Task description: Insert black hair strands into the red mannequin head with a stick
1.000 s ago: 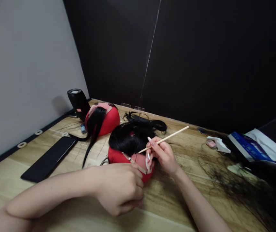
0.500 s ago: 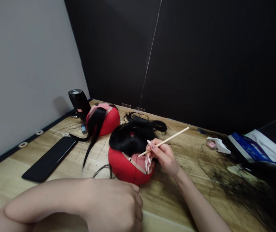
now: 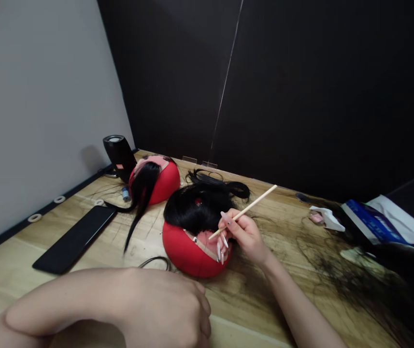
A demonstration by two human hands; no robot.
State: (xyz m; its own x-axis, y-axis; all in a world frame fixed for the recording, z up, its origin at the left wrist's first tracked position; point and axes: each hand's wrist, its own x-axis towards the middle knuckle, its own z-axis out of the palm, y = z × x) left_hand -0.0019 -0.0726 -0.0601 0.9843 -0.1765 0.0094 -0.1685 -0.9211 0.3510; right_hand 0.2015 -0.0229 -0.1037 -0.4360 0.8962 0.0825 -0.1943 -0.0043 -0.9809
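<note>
- Fingers of the right hand are pinched closed around a pale, slender, round wooden stick, the lower ones bent down toward 7 o'clock.
- The stick's long axis runs from 2 o'clock at its free upper end to 8 o'clock at its lower tip — that tip sits over a pink mesh patch, though whether it touches I cannot tell.
- The red, dome-shaped, smooth-covered head form carrying the patch lies at 8 o'clock from the pinch. Long, glossy black hair covers its 12 o'clock side, and a narrow pale band edges the mesh below.
- The right hand is the nearer one to the mesh, standing at its 3 o'clock edge, its lower fingers over the band's right end.
- The left hand is at 7 o'clock from the form, just beyond its near edge — back upward, fingers curled under and mostly hidden, so how tightly they close, and on what, I cannot tell.
- A second red, rounded head form stands at 11 o'clock from the first, well apart from both hands.
</note>
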